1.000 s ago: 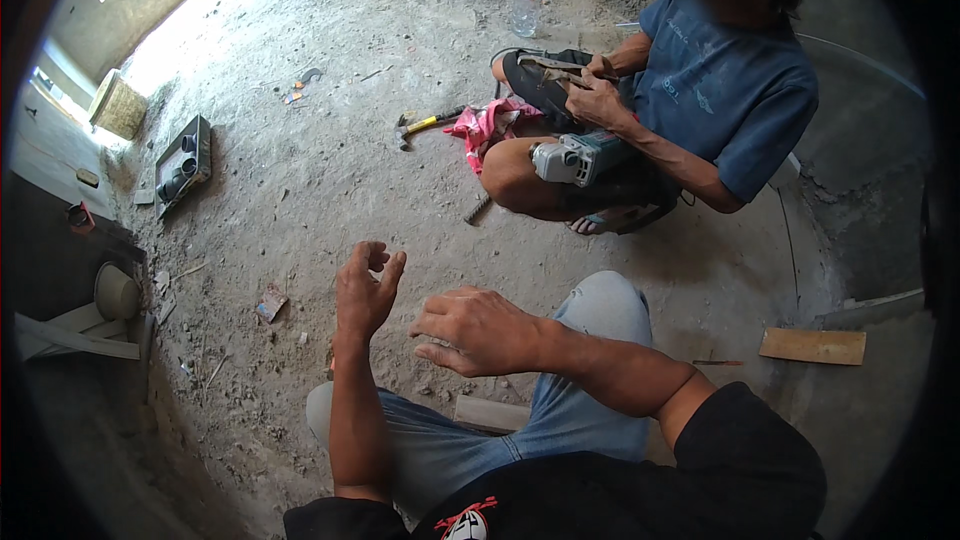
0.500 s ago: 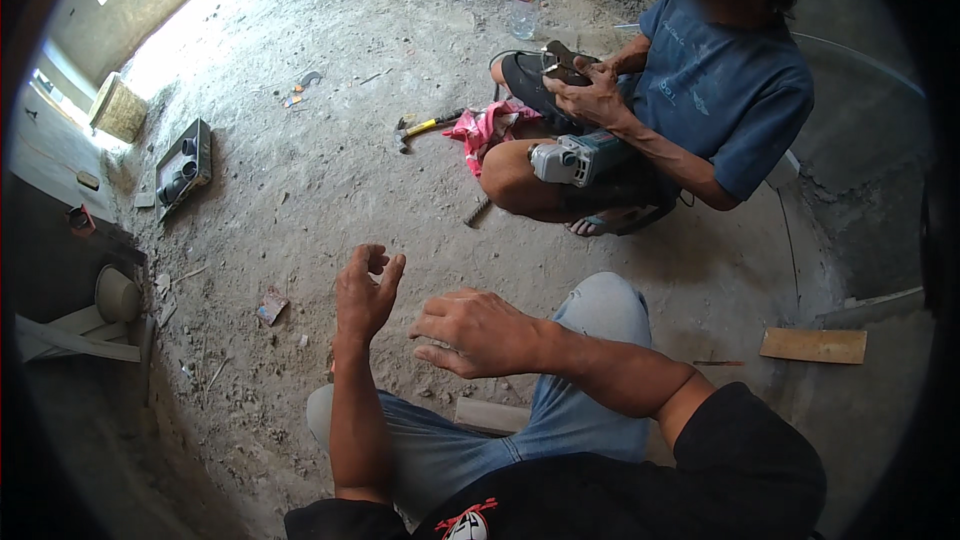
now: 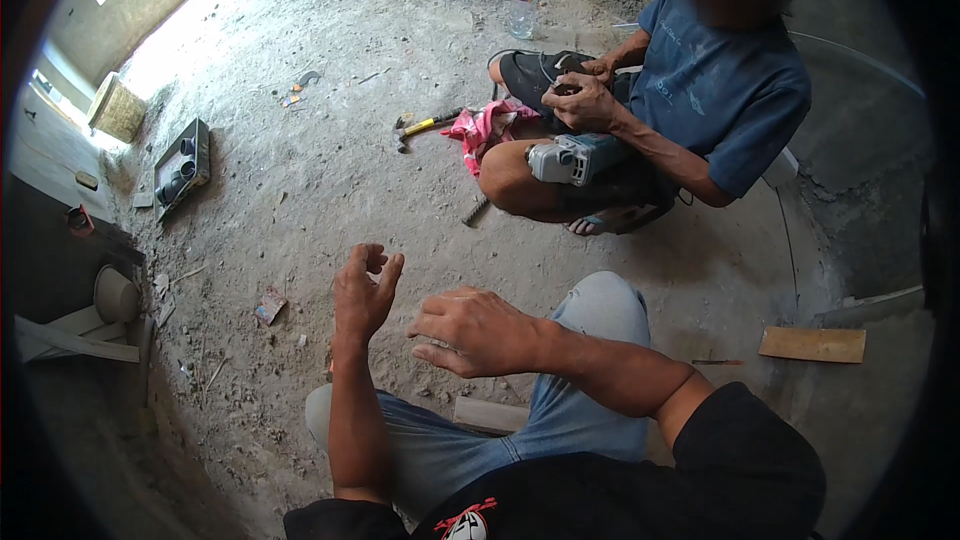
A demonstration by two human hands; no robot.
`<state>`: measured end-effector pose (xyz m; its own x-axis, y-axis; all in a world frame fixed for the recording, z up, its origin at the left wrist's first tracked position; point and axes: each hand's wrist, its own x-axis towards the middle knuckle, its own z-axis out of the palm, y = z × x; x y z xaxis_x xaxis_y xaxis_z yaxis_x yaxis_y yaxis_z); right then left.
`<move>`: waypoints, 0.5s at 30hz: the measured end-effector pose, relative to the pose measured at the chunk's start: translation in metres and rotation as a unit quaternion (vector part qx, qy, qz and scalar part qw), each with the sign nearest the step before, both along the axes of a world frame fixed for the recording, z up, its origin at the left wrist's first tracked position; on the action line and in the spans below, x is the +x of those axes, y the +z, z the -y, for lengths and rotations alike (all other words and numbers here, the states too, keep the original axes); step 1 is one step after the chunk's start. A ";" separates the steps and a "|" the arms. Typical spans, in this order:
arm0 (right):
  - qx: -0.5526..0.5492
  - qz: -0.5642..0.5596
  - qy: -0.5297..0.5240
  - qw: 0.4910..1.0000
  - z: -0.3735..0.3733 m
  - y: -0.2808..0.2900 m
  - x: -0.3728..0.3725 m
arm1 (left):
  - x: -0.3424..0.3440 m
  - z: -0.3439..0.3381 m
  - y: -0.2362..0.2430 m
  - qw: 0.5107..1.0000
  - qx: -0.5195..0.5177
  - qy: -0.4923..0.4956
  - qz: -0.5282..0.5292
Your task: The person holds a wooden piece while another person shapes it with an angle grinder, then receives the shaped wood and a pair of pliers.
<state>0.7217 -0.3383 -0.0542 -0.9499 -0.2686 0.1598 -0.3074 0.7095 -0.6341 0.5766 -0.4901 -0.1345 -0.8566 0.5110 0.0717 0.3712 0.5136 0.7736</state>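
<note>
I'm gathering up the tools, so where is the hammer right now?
In the head view, the hammer lies on the floor in the upper middle, just left of the pink cloth, beyond the person's left hand.

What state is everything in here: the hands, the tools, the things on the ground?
Left hand: raised, fingers curled, nothing seen in it.
Right hand: fingers loosely bent, nothing seen in it.
Co-worker's hands: close together.
Power tool: running or off, can't tell.
Hammer: lying down.
Pink cloth: crumpled.
Bottle: upright.
Wooden board: lying flat.
</note>
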 end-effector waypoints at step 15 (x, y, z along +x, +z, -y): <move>-0.017 -0.016 -0.006 1.000 0.001 -0.002 0.001 | 0.001 0.001 0.001 1.000 -0.007 0.007 0.001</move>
<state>0.7225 -0.3396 -0.0562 -0.9472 -0.2512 0.1992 -0.3196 0.6908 -0.6486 0.5775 -0.4907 -0.1333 -0.8639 0.4998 0.0626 0.3621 0.5300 0.7668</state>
